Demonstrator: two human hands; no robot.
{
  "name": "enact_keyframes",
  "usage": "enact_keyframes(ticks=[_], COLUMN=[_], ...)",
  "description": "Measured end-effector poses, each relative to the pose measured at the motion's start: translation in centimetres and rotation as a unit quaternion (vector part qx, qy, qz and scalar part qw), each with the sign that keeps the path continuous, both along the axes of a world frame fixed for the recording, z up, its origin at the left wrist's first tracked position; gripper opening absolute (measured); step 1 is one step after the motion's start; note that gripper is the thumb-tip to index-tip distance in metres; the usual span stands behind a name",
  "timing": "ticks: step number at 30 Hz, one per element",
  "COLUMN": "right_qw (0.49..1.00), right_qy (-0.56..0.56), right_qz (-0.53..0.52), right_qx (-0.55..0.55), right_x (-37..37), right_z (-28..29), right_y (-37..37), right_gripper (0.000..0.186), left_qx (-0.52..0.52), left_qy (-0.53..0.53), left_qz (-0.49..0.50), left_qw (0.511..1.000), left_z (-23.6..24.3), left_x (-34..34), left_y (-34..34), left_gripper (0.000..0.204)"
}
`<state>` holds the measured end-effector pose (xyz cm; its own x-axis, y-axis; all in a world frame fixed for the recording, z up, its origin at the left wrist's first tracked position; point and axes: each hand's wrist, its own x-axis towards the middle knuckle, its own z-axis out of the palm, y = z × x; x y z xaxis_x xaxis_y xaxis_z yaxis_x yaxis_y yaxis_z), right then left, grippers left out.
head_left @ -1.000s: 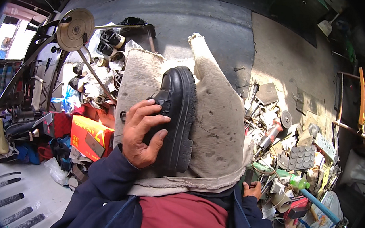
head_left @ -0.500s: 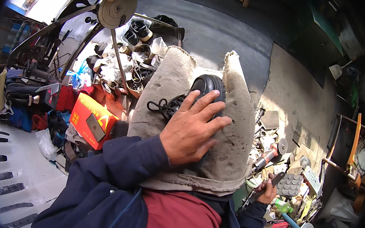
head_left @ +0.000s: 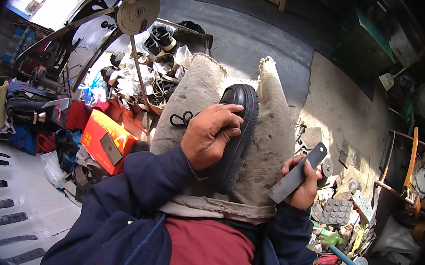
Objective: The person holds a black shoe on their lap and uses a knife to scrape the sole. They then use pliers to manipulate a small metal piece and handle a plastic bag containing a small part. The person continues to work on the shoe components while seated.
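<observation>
A black lace-up shoe (head_left: pixel 244 130) with a thick ridged sole lies tilted on the worn beige apron (head_left: pixel 266 159) over my lap, toe pointing away. My left hand (head_left: pixel 211 136) is closed over the shoe's upper, fingers curled and tips near the sole's edge. It covers most of the lacing, though a loop of black lace sticks out on its left. To the right of the shoe, my right hand (head_left: pixel 304 186) grips a flat grey metal blade (head_left: pixel 299 173) with a small hole at its upper end. The blade is slanted and stays apart from the shoe.
An iron machine with a round wheel (head_left: pixel 138 12) stands at the far left, beside a pile of shoes (head_left: pixel 162 39). A phone lies on a red-orange box (head_left: pixel 103 139) at left. Tools and scraps crowd the right, including a grey studded pad (head_left: pixel 337 213) and a green bottle (head_left: pixel 331 237).
My right hand has come up from the tool pile toward the shoe, bringing the flat blade. My left hand's spread fingers have curled in around the shoe, whose sole edge shows more.
</observation>
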<state>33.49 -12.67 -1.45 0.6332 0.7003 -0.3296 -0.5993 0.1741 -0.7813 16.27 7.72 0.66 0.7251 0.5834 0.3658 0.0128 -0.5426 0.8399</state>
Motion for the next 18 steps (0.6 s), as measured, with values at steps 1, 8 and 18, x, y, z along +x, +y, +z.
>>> enact_keyframes(ticks=[1,8,18], right_qw=[1.0,0.992,0.994], right_qy=[-0.012,-0.073,-0.079], right_qz=[-0.004,0.079,0.068], right_qx=[-0.017,0.062,0.025], right_x=[-0.2,-1.5,-1.8], right_z=[0.3,2.7,0.7], right_y=[0.9,4.9,6.4], right_gripper=[0.033,0.035,0.039], left_qx=[-0.027,-0.154,-0.106], left_qy=[-0.005,-0.067,-0.01], left_qz=[0.01,0.025,0.031], left_qw=[1.0,0.986,0.994], left_z=[0.0,0.3,0.5], left_x=[-0.2,-1.8,-1.5], left_y=[0.0,-0.1,-0.1], left_gripper=[0.012,0.008,0.004])
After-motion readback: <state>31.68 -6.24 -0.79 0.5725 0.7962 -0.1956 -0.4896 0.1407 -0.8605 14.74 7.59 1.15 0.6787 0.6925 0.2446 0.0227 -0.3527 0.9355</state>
